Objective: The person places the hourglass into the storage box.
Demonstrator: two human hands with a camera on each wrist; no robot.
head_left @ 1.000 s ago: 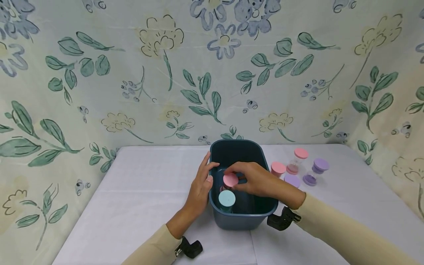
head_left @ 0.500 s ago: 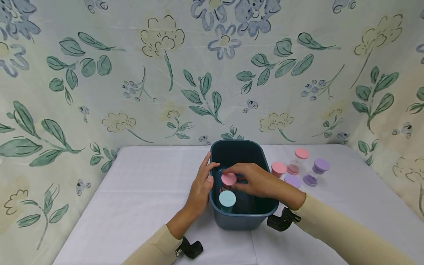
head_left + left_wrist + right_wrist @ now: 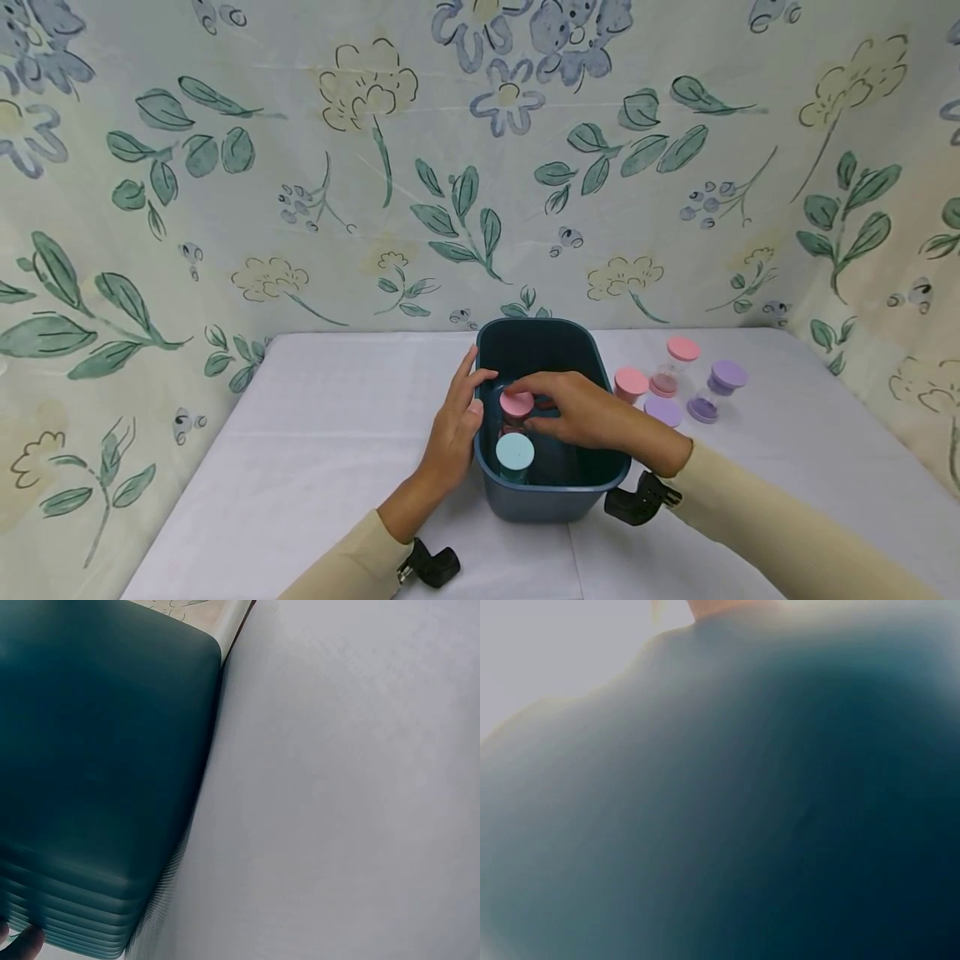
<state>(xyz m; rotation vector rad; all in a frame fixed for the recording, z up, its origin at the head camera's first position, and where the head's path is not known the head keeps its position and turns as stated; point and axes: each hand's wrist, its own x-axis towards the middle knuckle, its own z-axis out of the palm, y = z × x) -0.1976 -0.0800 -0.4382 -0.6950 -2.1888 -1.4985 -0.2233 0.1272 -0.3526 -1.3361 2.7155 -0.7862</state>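
Observation:
In the head view my right hand (image 3: 573, 406) reaches into a dark blue plastic bin (image 3: 551, 504) and pinches a pink-capped sand timer (image 3: 517, 404) between fingers and thumb. Just in front of that timer, inside the bin, stands a light-blue-capped sand timer (image 3: 514, 452). My left hand (image 3: 452, 421) rests at the bin's left rim, one finger reaching over the edge and the others along the outer wall. In the left wrist view, fingertips (image 3: 28, 941) touch the ribbed lower wall. The bin's side fills most of the blurred right wrist view.
Right of the bin on the white cloth (image 3: 322, 433) stand a pink sand timer (image 3: 663, 382), a purple sand timer (image 3: 703, 407), another pink-capped one (image 3: 631, 382) and another purple-capped one (image 3: 663, 409), partly behind my right wrist. A floral curtain (image 3: 450, 167) hangs behind.
The pink-capped timer has shifted slightly left within the bin, with my right fingers around it. My left hand has stayed at the rim.

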